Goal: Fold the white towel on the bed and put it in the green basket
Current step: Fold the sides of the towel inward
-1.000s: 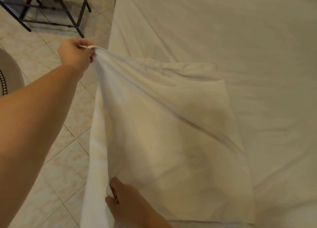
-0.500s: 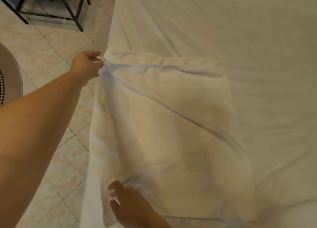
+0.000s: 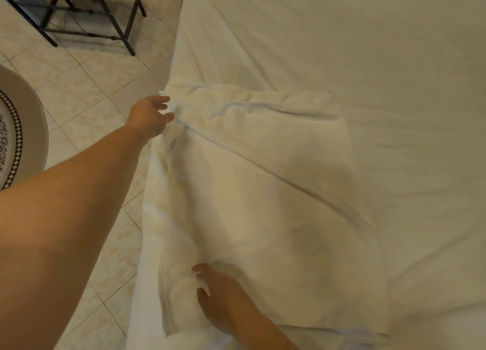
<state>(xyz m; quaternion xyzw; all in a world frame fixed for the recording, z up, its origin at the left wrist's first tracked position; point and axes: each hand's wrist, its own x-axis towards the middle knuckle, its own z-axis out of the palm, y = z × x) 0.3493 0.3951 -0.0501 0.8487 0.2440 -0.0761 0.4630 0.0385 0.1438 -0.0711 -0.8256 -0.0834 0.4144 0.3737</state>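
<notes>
- The white towel is seen in the head view lying on the bed, along its left edge, doubled over once with a diagonal crease running across the upper layer.
- The left hand is held at the towel's far left corner; its fingers are spread loosely, and whether the corner is touched or just released cannot be told.
- The right hand is placed at the near left corner, fingers apart and resting on or just above the cloth, nothing being pinched.
- The step in hand is judged to be the setting down of a first fold; the folding looks only partly done, since the piece is large and rumpled.
- A smoothing of the crease, then a fresh grasp of two corners for a further fold, is what the next move is thought to call for.
- The green basket is not shown in this view, so its place will have to be found.
- On the tiled floor a dark metal frame stands well apart, and a round patterned object lies at the left margin; nothing is seen in the way on the bed.
</notes>
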